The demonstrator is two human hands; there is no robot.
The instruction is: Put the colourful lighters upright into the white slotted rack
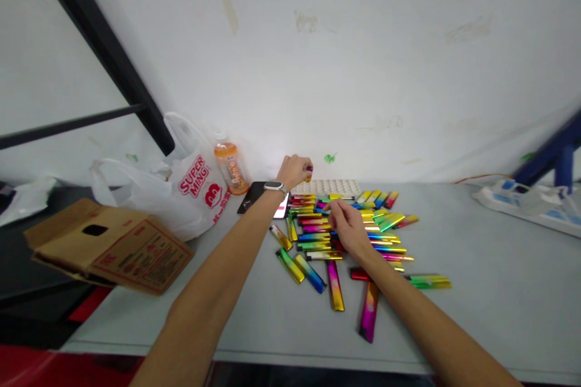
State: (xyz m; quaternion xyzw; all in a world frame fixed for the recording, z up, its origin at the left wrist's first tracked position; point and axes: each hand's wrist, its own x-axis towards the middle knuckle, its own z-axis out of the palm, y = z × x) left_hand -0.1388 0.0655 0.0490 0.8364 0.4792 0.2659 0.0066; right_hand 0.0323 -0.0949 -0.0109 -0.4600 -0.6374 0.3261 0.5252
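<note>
The worktop [490, 290] lies open to the right of the spread lighters [313, 237], up to the power strip [533, 205]. On the left, the plastic bag [181, 193], bottle [232, 168] and carton [118, 245] block passage; behind, the wall [363, 72] closes it off.

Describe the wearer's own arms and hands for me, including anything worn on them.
The left forearm and right forearm are uncovered as far as they show, with no sleeves. The left hand is ungloved, with a pale-banded wristwatch at its wrist, the case rounded and rectangular. The right hand is also ungloved, its wrist bare. Rings: too small to tell.
</note>
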